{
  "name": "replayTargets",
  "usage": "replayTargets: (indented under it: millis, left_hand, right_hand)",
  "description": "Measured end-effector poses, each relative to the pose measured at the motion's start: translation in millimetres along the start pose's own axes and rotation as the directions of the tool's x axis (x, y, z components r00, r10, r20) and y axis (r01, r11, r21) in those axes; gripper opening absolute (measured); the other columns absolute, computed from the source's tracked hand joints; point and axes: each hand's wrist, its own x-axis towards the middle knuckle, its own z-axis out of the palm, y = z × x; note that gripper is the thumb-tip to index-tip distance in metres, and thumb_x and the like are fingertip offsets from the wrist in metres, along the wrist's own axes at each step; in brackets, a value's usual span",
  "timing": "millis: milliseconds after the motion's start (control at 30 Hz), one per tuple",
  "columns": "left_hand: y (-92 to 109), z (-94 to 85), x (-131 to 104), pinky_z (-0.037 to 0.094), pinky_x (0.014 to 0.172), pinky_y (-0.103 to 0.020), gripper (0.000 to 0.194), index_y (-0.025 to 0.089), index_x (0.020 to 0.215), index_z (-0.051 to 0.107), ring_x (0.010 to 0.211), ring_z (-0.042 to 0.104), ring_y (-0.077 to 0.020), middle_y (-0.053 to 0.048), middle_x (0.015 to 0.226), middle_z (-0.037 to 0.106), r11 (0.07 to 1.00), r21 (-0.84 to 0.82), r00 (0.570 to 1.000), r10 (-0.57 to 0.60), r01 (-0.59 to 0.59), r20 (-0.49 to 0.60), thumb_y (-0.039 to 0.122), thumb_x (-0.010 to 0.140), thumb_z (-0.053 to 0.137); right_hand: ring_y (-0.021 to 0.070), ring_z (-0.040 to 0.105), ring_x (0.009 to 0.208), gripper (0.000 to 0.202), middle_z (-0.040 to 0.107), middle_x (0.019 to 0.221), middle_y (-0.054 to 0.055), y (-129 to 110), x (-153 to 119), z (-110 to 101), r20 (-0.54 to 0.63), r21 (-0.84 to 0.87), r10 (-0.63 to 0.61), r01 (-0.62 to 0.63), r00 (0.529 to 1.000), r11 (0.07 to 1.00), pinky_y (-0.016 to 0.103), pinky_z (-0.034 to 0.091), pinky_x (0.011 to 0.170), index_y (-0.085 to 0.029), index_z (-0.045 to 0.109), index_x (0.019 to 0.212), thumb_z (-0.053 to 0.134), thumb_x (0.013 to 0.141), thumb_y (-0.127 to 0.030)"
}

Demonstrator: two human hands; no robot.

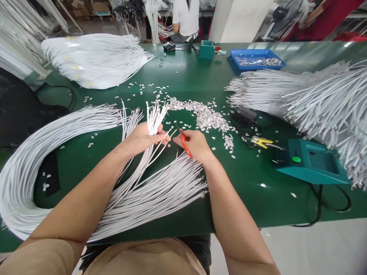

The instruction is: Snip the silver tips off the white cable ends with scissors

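My left hand (150,136) is closed around a bunch of white cables (155,120), their ends sticking up above the fist. A few single cable ends poke out to the right past its fingertips. My right hand (193,143) grips orange-handled scissors (185,145), whose dark tips point up and left, close to those ends. Below both hands a thick bundle of white cables (155,194) fans across the table, its ends near my right wrist. The bundle curves round on the left, and its other ends (106,114) lie beside my left hand.
Small silvery-white clippings (206,114) lie scattered beyond my hands. More cable bundles rest at the back left (94,59) and right (323,99). A teal device (312,160), yellow-handled tool (261,142) and blue tray (255,53) stand on the green table. Two people are farther back.
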Motion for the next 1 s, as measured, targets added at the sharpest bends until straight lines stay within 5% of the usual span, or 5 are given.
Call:
replayTargets:
  millis: [100, 233, 500, 767, 1000]
  left_hand:
    - [-0.4, 4.5, -0.3, 0.053, 0.088, -0.039, 0.018, 0.02, 0.083, 0.053, 0.086, 0.072, -0.0214, -0.001, 0.078, 0.072, 0.999, 0.032, 1.0, 0.003, -0.002, -0.025, 0.027, 0.075, 0.068]
    - [-0.4, 10.0, -0.7, 0.055, 0.082, -0.037, 0.019, 0.019, 0.083, 0.057, 0.081, 0.072, -0.0208, -0.001, 0.078, 0.073, 0.994, 0.104, 0.998, 0.033, -0.028, -0.047, 0.03, 0.075, 0.069]
    - [6.0, 9.6, -2.2, 0.052, 0.078, -0.036, 0.012, 0.019, 0.077, 0.064, 0.076, 0.067, -0.0189, 0.001, 0.075, 0.071, 0.963, 0.265, 0.997, 0.055, -0.041, -0.045, 0.031, 0.074, 0.068]
    - [-12.0, 9.6, 4.7, 0.048, 0.064, -0.029, 0.024, 0.019, 0.077, 0.05, 0.073, 0.068, -0.0174, -0.002, 0.079, 0.069, 0.979, -0.204, 0.997, 0.001, 0.014, 0.073, 0.032, 0.074, 0.071]
    - [-10.2, 8.4, 4.4, 0.048, 0.08, -0.034, 0.026, 0.02, 0.076, 0.051, 0.074, 0.066, -0.0156, 0.002, 0.068, 0.064, 0.99, -0.139, 1.0, -0.014, 0.015, 0.008, 0.028, 0.07, 0.075]
  right_hand:
    - [0.012, 0.052, 0.065, 0.024, 0.061, 0.069, -0.001, -3.2, 0.4, 3.8, -0.06, 0.41, 0.012, 0.014, 0.998, 0.912, 0.028, 0.042, 0.066, -0.018, 0.071, 0.074, 0.071, 0.072, -0.042]
    - [0.0117, 0.055, 0.068, 0.018, 0.065, 0.072, 0.0, -9.6, -0.2, 11.1, -0.042, 0.63, 0.046, -0.009, 0.998, 0.777, 0.029, 0.044, 0.072, -0.019, 0.074, 0.073, 0.078, 0.064, -0.034]
    - [0.0091, 0.047, 0.057, 0.017, 0.057, 0.058, -0.004, -7.7, 0.4, 15.6, 0.011, 0.727, 0.134, -0.099, 0.991, 0.679, 0.027, 0.039, 0.061, -0.018, 0.075, 0.072, 0.079, 0.06, -0.029]
    - [0.0094, 0.047, 0.057, 0.018, 0.056, 0.057, -0.003, -9.8, -0.2, 22.4, 0.052, 0.767, 0.103, -0.106, 0.993, 0.633, 0.027, 0.038, 0.06, -0.016, 0.072, 0.066, 0.078, 0.061, -0.032]
    - [0.0115, 0.049, 0.063, 0.028, 0.057, 0.061, -0.001, -11.4, -2.0, 16.2, -0.094, 0.685, 0.114, -0.019, 0.989, 0.728, 0.028, 0.041, 0.066, -0.018, 0.07, 0.063, 0.076, 0.068, -0.045]
